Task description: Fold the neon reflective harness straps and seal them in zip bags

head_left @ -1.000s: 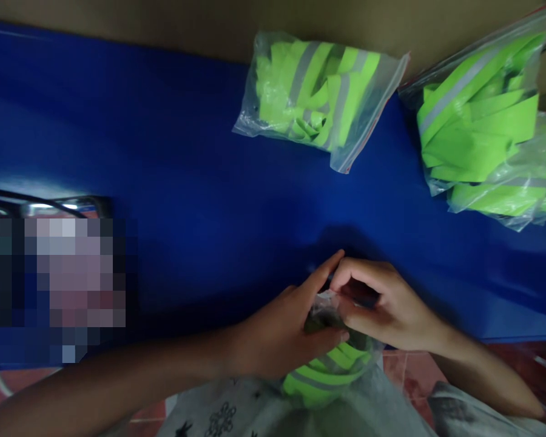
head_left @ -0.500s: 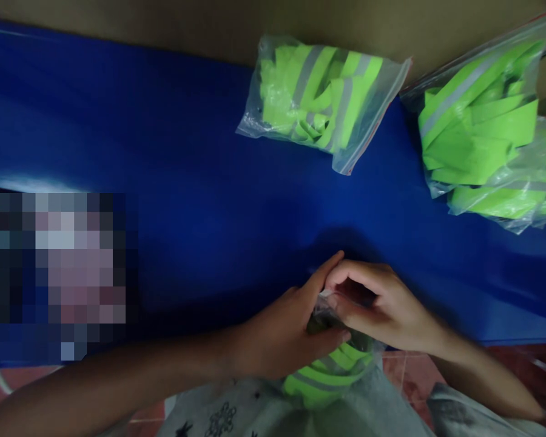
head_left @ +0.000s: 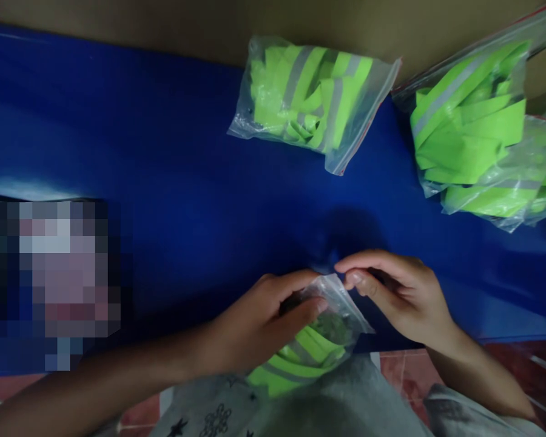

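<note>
A clear zip bag with neon-green and grey reflective straps inside is at the table's near edge, close to my lap. My left hand grips the bag's upper left part between thumb and fingers. The bag's zip edge slants down to the right, uncovered. Just right of its top corner is my right hand, fingers curved, thumb and index tips slightly apart with nothing visible between them. The other fingers of my right hand are partly hidden.
Another filled zip bag lies at the back of the blue table. More bags of green straps are piled at the right. A pixelated patch covers something at the left. A brownish surface runs along the back.
My right hand has come off the bag's top edge and moved right. My left hand has shifted left with the bag, and the zip edge now shows.
</note>
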`<state>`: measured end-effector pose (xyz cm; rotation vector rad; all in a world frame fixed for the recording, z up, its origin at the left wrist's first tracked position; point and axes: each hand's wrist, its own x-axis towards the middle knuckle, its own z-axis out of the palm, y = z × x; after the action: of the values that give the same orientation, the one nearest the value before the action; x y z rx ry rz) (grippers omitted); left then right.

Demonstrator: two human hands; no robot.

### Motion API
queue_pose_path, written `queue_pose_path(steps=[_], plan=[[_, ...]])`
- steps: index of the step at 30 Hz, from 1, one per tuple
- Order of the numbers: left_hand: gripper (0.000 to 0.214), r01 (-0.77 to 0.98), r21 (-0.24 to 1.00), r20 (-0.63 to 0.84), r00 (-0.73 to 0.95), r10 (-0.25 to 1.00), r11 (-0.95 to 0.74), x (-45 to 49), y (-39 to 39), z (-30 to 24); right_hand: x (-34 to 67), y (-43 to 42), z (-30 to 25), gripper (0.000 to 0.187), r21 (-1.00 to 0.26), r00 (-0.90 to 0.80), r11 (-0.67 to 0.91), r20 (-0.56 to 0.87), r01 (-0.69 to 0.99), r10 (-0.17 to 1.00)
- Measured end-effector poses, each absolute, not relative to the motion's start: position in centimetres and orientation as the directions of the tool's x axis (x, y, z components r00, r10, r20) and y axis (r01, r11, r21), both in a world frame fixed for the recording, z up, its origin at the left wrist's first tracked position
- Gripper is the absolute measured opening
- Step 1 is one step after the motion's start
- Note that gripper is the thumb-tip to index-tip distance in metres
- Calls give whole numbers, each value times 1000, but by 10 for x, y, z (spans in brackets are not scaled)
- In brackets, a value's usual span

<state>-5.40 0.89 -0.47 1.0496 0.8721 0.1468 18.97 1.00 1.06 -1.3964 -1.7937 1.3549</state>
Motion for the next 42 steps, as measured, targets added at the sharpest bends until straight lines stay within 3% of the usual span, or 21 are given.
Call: queue_pose_path(steps=[3, 8, 13, 19, 26, 30, 36, 42], plan=[[32, 293, 788, -578, 655, 487, 541, -57, 12, -3, 193, 11, 11, 17, -884, -314, -18, -185, 468, 931], [34, 275, 815, -544, 664, 512, 509, -58, 13, -4, 188, 9, 11, 15, -921, -490, 48, -161, 387, 857], [30, 267, 832, -528, 648, 548, 486, -58, 12, -5, 186, 7, 9, 14, -934, -521, 97, -104, 344, 847], [25, 237, 846, -505, 643, 575, 478, -58, 12, -6, 187, 5, 7, 29, -908, -499, 67, -164, 413, 851], [23, 253, 855, -504, 614, 607, 453, -56, 13, -2, 186, 5, 6, 17, -926, -498, 88, -117, 368, 859], [19, 260, 903, -429, 598, 677, 342, -54, 14, -2, 184, 5, 7, 16, -929, -523, 88, -122, 360, 844], [18, 267, 942, -329, 613, 718, 204, -52, 13, -3, 178, 4, 6, 14, -926, -497, 9, -195, 378, 846], [21, 249, 950, -309, 675, 670, 188, -54, 12, -2, 187, 9, 8, 19, -931, -475, -219, -340, 293, 812]])
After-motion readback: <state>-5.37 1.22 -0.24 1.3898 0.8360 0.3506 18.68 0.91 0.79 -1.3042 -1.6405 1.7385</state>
